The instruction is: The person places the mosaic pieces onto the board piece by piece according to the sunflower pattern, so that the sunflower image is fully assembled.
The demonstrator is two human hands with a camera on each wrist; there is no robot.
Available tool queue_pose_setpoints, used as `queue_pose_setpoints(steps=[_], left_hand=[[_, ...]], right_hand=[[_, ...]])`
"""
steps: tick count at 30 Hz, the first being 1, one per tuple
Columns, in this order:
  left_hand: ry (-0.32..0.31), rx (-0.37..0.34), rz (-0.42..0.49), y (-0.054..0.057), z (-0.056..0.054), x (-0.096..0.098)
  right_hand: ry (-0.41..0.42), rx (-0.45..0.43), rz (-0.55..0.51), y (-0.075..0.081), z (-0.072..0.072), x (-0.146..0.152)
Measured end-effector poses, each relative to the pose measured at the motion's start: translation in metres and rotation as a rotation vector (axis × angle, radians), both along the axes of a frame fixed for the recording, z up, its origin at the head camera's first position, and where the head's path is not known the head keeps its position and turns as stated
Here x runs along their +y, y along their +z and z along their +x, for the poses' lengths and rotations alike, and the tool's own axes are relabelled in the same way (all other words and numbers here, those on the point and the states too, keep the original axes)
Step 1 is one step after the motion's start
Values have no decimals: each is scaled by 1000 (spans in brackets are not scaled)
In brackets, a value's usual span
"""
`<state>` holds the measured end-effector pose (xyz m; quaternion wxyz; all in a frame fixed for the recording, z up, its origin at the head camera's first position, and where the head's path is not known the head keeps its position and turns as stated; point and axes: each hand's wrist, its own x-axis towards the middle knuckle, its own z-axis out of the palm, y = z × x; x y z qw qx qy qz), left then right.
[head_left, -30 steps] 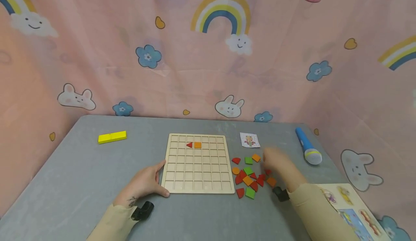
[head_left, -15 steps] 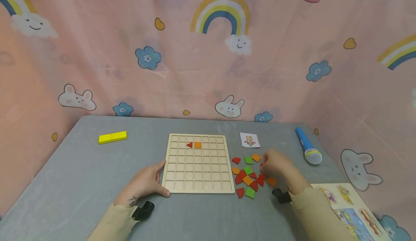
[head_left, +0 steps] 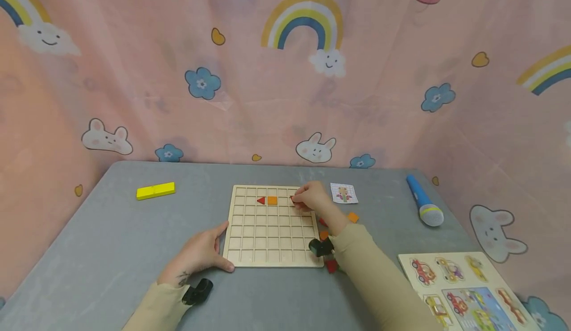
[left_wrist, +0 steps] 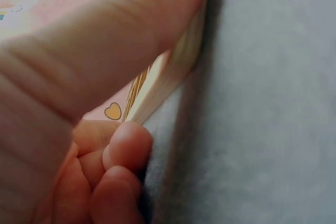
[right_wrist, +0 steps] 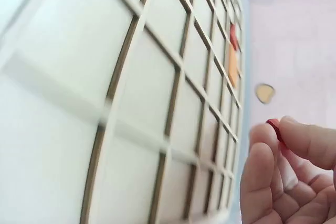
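A wooden grid board [head_left: 273, 232] lies on the grey table [head_left: 107, 251]. In its second row from the top sit a red triangle [head_left: 261, 200] and, directly to its right, an orange square [head_left: 272, 200]. My left hand [head_left: 200, 251] holds the board at its near left corner, thumb [left_wrist: 157, 19] against the near edge and fingers along the left side. Over the board's upper right, my right hand [head_left: 313, 198] pinches a small red piece [right_wrist: 273, 124] between thumb and forefinger; most of that piece is hidden by the fingertips.
Loose red, orange and green pieces, such as an orange square [head_left: 353, 217], lie right of the board, mostly under my right arm. Behind them is a small pattern card [head_left: 344, 193]. A yellow block [head_left: 155, 191], blue toy microphone [head_left: 424, 200] and picture puzzle [head_left: 446, 266] lie farther out.
My right hand has picked up a red piece from the loose pile and carried it left, over the board's upper right. The left hand stays at the board's corner.
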<state>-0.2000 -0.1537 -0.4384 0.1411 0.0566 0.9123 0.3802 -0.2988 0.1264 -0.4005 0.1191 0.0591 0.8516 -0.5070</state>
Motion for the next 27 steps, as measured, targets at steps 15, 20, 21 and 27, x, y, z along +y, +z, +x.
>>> queue_pose_setpoints(steps=[15,20,21,27], left_hand=[[-2,-5,4,1,0,0],[3,-4,3,2,0,0],[5,-5,4,2,0,0],[2,-2,-7,2,0,0]], right_hand=[[-53,14,129,-18,-14,-37],[-19,44,271,-17,-14,-39],[-6,47,279,-16,-14,-38],[79,59,243,7,-13,-12]])
